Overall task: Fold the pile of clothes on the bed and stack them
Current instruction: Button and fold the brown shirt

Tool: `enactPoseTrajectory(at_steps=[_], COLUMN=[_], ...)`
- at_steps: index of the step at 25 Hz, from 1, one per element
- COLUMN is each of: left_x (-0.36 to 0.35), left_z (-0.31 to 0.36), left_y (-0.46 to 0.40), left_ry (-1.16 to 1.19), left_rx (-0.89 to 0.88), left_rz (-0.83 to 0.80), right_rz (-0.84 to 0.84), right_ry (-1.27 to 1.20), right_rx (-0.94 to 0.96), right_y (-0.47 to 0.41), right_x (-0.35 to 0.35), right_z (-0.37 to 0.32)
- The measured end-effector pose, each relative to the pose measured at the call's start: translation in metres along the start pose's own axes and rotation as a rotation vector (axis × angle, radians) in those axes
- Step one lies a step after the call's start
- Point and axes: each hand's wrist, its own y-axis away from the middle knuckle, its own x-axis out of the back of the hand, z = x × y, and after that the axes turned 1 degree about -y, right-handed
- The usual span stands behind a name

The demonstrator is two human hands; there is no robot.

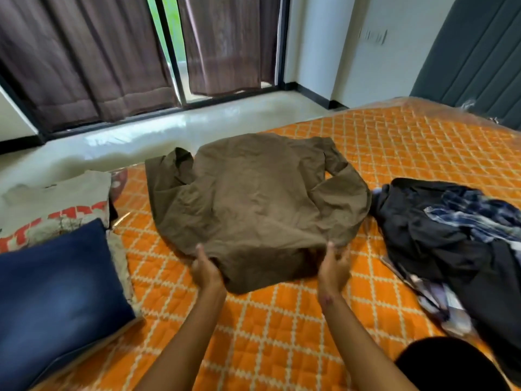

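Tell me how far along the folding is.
Done: folded jeans lie on a printed shirt at the left. In hand: the left hand and right hand grip the brown shirt at its near hem, sleeves already turned in. Left: the dark pile on the right of the bed.

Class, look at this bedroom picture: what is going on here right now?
A person is folding laundry on a bed with an orange quilted cover. The left hand and right hand each grip the near edge of a brown shirt, which lies spread out with its sleeves folded inward. To the left sits a stack of folded clothes, with folded blue jeans lying on a beige printed T-shirt. To the right, a dark unfolded pile still waits.
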Motion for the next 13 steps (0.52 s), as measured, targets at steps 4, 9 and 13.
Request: enactPoseTrajectory(at_steps=[4, 9, 13], left_x=[-0.013, 0.02, 0.034], left_z=[-0.002, -0.015, -0.028], left_y=[0.004, 0.002, 0.014], left_ry=[-0.215, -0.132, -0.261], left_rx=[-0.001, 0.156, 0.233], left_rz=[-0.196, -0.332, -0.426], right_rz=[-0.226, -0.392, -0.676], right_ry=[0.078, -0.298, -0.128], right_rx=[-0.117, -0.49, -0.78], right_y=[0.031, 0.036, 0.048], right_x=[-0.025, -0.012, 0.011], right_z=[-0.026, -0.011, -0.003])
